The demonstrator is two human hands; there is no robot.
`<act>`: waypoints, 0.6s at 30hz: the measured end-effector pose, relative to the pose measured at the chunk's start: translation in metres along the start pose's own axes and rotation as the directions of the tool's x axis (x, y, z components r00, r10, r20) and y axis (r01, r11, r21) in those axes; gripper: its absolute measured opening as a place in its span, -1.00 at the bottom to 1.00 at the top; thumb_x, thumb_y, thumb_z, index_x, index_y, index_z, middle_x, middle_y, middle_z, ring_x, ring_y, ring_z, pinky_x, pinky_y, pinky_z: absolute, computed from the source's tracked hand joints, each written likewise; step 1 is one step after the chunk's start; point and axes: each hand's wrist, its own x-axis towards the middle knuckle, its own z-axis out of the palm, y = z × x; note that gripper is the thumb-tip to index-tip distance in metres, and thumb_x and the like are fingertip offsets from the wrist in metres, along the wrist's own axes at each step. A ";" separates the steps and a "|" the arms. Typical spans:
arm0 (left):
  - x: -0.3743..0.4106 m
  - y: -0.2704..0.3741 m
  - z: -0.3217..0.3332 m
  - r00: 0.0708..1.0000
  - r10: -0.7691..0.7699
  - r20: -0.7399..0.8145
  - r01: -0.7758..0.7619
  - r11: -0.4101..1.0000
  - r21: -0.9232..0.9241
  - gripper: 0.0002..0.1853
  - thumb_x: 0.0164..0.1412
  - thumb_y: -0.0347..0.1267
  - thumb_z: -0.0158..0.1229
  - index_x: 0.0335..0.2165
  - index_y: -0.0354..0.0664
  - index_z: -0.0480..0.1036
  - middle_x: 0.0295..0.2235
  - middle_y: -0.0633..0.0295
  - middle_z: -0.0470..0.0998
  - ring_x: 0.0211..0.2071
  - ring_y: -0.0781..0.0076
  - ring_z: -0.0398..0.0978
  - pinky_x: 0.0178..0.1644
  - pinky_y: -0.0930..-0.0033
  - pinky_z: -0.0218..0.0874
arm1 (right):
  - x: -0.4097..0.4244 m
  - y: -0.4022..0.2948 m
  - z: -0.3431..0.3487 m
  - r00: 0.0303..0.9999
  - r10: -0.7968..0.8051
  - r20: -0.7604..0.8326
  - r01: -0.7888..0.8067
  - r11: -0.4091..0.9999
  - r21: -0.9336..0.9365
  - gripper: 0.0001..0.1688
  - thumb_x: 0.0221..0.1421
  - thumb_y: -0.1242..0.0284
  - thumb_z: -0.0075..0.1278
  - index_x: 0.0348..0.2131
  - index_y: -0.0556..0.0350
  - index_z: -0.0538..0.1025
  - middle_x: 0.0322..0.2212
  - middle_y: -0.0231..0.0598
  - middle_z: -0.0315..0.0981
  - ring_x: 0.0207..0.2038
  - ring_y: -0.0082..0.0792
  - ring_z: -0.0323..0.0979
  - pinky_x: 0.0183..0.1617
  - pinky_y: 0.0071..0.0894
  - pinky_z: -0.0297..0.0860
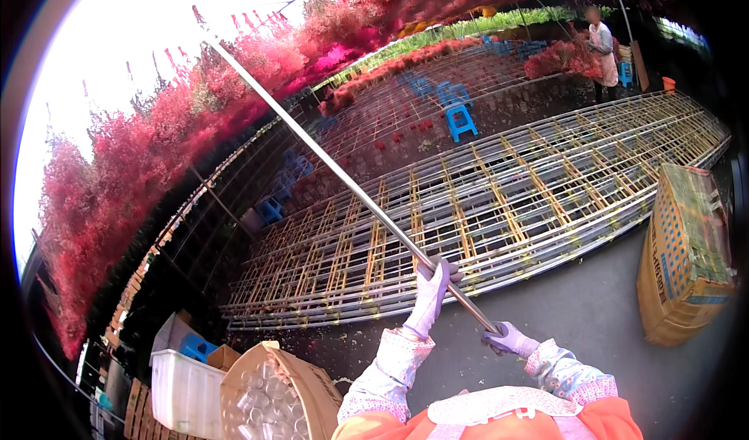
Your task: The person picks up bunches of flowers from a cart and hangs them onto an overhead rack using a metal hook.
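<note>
Both my hands, in light purple gloves, hold one long metal pole. My left hand is closed around it a little way up from its lower end. Lower and to the right, my right hand grips the pole's bottom end. The pole slants up to the upper left, where its far tip reaches the pink-red dried flower bunches hanging overhead. Whether the tip touches a bunch, I cannot tell. Behind my hands lies a wide stack of metal and bamboo lattice racks.
At the right stands a large cardboard box. Lower left are a white plastic bin and an open carton of clear plastic cups. A blue stool stands beyond the racks. Farther off, a person stands holding red flowers.
</note>
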 end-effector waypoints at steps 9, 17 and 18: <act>0.039 -0.015 -0.013 0.990 0.001 -0.141 0.009 0.998 0.067 -0.78 0.26 -0.32 -0.13 -0.44 -0.25 0.15 -0.66 0.14 0.37 -0.71 0.42 0.37 -0.64 0.37 0.31 | -0.008 -0.024 0.015 0.997 0.077 -0.031 -0.076 0.996 0.055 -0.58 0.09 0.09 0.03 -0.34 0.09 0.41 -0.72 -0.45 0.25 -0.73 -0.63 0.23 -0.70 -0.60 0.19; 0.060 0.025 -0.050 0.998 0.036 -0.054 -0.036 0.999 0.005 -0.74 0.25 -0.26 -0.04 -0.43 -0.21 0.18 -0.60 0.14 0.41 -0.66 0.40 0.43 -0.60 0.38 0.35 | 0.013 -0.068 0.038 0.996 -0.059 -0.074 0.060 0.998 0.010 -0.65 0.12 0.15 0.01 -0.28 0.04 0.40 -0.66 -0.49 0.30 -0.71 -0.64 0.24 -0.68 -0.59 0.24; 0.048 0.017 -0.025 0.991 -0.080 -0.105 0.076 0.996 -0.040 -0.74 0.23 -0.27 -0.01 -0.32 -0.27 0.24 -0.50 0.07 0.47 -0.53 0.26 0.52 -0.46 0.28 0.44 | 0.007 -0.044 0.021 0.990 -0.061 -0.126 0.061 0.998 -0.007 -0.64 0.12 0.14 0.01 -0.26 0.02 0.42 -0.67 -0.50 0.30 -0.72 -0.64 0.24 -0.67 -0.59 0.24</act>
